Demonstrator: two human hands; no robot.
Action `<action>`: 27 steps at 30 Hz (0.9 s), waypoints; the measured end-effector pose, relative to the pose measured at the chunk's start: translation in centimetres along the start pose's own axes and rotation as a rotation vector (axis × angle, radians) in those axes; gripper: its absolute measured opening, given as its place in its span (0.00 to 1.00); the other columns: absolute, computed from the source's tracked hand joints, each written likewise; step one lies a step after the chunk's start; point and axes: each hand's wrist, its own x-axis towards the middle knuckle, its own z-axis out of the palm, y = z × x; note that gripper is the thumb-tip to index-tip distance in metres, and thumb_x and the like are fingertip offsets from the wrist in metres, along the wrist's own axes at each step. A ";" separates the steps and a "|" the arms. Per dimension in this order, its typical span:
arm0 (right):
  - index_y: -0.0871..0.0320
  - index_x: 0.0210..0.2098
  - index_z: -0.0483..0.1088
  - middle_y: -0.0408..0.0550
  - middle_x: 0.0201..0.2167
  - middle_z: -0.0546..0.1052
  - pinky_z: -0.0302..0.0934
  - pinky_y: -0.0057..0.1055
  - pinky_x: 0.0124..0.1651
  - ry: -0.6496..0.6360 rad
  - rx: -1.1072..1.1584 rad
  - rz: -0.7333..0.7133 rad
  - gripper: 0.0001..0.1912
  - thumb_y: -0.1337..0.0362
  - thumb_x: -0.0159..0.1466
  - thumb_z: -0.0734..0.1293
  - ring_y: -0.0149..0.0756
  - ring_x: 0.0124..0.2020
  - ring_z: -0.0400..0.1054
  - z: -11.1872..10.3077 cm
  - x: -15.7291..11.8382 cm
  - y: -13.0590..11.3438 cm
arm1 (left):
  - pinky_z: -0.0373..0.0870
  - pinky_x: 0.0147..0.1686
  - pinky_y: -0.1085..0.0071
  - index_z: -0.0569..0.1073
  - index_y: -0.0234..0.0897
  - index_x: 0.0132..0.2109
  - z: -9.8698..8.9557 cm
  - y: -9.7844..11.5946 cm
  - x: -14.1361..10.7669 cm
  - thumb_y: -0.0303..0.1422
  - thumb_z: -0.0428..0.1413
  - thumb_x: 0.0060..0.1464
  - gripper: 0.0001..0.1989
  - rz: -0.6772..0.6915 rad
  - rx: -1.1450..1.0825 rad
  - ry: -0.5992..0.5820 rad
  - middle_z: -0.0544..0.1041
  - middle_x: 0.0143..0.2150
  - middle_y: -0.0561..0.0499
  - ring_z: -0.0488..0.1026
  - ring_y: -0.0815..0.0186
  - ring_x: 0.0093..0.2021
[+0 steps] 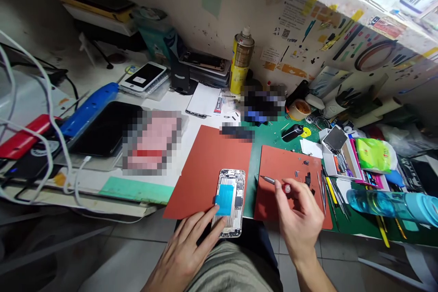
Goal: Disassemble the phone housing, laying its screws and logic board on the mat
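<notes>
An opened phone housing (236,219) lies on the left reddish-brown mat (205,169), its lower end reaching past the table's front edge. Its circuit parts show along the right side, and a blue sheet (225,198) covers the middle. The fingers of my left hand (191,242) are stretched out, with the tips on the housing's lower left side. To the right, my right hand (301,219) pinches a small screwdriver (268,179) with a red end. Its tip points left, over the right reddish-brown mat (273,159). Small dark phone parts (308,179) lie beyond that hand.
Tweezers and thin tools (330,191) lie at right, beside a blue water bottle (386,203) and a box (342,159) of parts. A spray can (241,61) stands at the wall. On the left are a dark tablet (109,127) and white cables (51,132).
</notes>
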 end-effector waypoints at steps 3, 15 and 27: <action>0.57 0.45 0.78 0.46 0.36 0.78 0.68 0.29 0.36 0.021 -0.043 -0.050 0.04 0.63 0.73 0.72 0.33 0.33 0.71 -1.6 1.1 -0.3 | 0.66 0.61 0.61 0.67 0.52 0.74 0.3 -0.2 -0.3 0.18 0.51 0.67 0.35 0.004 0.033 -0.051 0.75 0.70 0.47 0.73 0.55 0.62; 0.55 0.54 0.67 0.48 0.36 0.84 0.73 0.26 0.29 -0.137 -0.008 0.130 0.15 0.55 0.74 0.70 0.38 0.33 0.83 0.7 0.9 2.3 | 0.64 0.58 0.54 0.78 0.37 0.65 1.2 -0.5 0.5 0.21 0.54 0.70 0.21 0.081 -0.028 0.119 0.81 0.63 0.42 0.71 0.51 0.57; 0.53 0.59 0.63 0.50 0.42 0.83 0.79 0.32 0.40 -0.314 0.252 -0.135 0.14 0.67 0.77 0.65 0.38 0.40 0.83 5.2 2.3 0.6 | 0.64 0.56 0.53 0.78 0.35 0.64 1.2 -0.3 0.7 0.21 0.53 0.71 0.19 0.062 -0.078 0.127 0.81 0.63 0.42 0.70 0.51 0.56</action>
